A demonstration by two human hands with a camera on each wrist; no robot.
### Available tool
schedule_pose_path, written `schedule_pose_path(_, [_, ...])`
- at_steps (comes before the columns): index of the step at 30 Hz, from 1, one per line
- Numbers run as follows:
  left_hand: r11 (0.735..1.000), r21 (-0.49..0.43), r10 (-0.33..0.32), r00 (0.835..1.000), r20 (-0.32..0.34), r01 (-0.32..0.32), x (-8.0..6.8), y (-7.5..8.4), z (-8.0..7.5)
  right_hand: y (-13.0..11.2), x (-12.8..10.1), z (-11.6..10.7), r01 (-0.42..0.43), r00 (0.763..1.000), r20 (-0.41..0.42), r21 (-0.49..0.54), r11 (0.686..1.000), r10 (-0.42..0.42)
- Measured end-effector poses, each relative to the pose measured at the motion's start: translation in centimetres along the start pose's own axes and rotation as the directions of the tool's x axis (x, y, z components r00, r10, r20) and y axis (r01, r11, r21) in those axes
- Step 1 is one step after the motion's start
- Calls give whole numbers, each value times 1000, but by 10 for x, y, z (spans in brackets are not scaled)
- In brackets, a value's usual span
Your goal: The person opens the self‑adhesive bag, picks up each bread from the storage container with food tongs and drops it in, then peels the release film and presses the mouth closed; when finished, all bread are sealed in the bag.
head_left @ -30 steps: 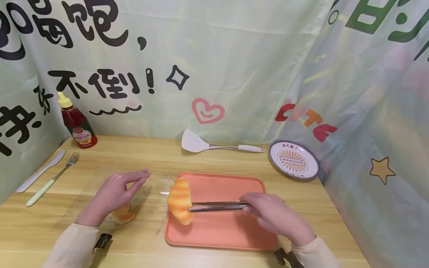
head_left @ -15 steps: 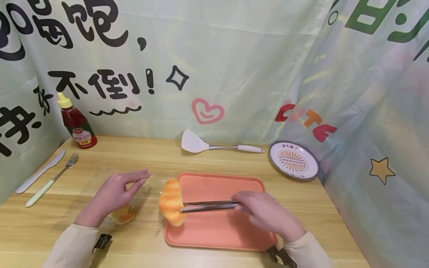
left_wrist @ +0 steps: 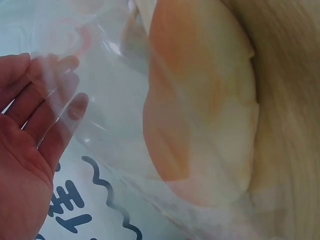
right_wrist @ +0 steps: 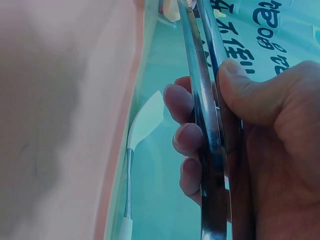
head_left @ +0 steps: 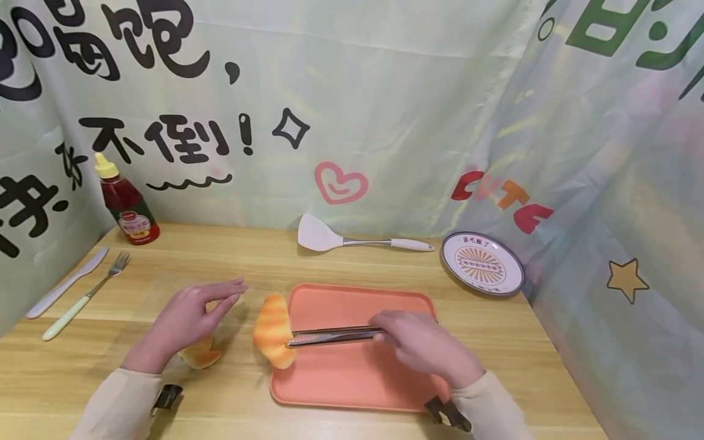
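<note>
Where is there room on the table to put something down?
Bare wood lies between the fork and spatula, and along the near edge. The tray is mostly bare. It is crowded between the left hand and tong-held bread.

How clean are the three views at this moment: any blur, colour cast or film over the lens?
Head view: evenly lit, sharp, with wide-angle bowing at the edges; the bread in the tongs is crisp. Left wrist view: clear plastic bag veils the frame, and the bun behind it looks soft and washed out. Right wrist view: strong teal cast, with the tray a blurred pink mass.
</note>
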State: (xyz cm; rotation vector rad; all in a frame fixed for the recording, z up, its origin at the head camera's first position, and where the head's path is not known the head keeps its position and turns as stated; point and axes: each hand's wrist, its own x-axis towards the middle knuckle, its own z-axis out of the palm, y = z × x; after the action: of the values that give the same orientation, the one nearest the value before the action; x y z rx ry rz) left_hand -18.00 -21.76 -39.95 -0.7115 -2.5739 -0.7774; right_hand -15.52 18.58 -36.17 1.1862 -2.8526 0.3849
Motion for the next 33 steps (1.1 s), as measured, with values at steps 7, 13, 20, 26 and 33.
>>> schedule_pose_path(7, [1000, -22, 7, 1000, 0, -7, 0, 1, 0, -3, 8, 3, -8, 1000, 11, -10, 1000, 8])
schedule_pose_path(13, [1000, -19, 10, 1000, -2, -10, 0, 1, 0, -6, 14, 6, -24, 1000, 7, -27, 999, 24])
schedule_pose_path(20, [1000, -23, 3, 1000, 2, -3, 0, 3, -1, -9, 19, 9, -22, 1000, 16, -28, 999, 22])
schedule_pose_path(26, [999, -23, 25, 1000, -4, -25, 1, 4, -1, -13, 25, 10, -15, 1000, 27, -24, 1000, 16])
schedule_pose_path(33, [999, -18, 43, 999, -16, -44, 2, 4, -1, -16, 33, 11, -33, 999, 27, -20, 999, 33])
